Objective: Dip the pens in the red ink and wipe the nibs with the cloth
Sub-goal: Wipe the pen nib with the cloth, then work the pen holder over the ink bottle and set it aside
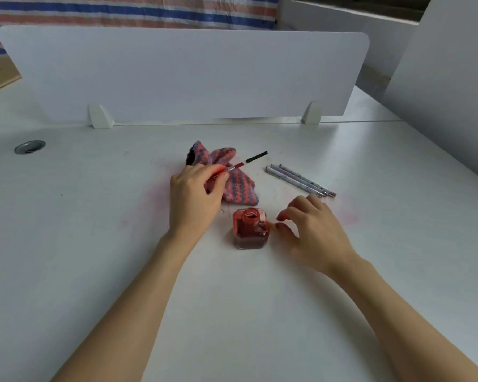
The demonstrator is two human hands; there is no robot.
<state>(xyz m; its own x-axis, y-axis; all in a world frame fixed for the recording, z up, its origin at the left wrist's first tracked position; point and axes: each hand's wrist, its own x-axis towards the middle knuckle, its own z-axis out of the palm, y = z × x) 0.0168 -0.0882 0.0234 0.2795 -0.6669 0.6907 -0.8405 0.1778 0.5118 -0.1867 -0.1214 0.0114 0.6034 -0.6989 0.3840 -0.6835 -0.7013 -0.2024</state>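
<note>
Head view, left hand (195,194) gripping slim pen (246,162), knitted cloth (232,180)

A white, smooth-topped bench (66,244) carries faint pink smears around its middle. At its far edge a white rounded-corner divider panel (182,73) stands upright in two white plastic feet (100,117). A grey round cable grommet (29,147) sits far left. Behind the panel hangs a blue, orange and white striped tarpaulin (122,9).

Cloth (233,180) is pink and purple-blue stripes, ink bottle (250,228) next to it deep red. Pen (247,162) red and black, desk (94,216) white with pinkish smears round the bottle.
</note>
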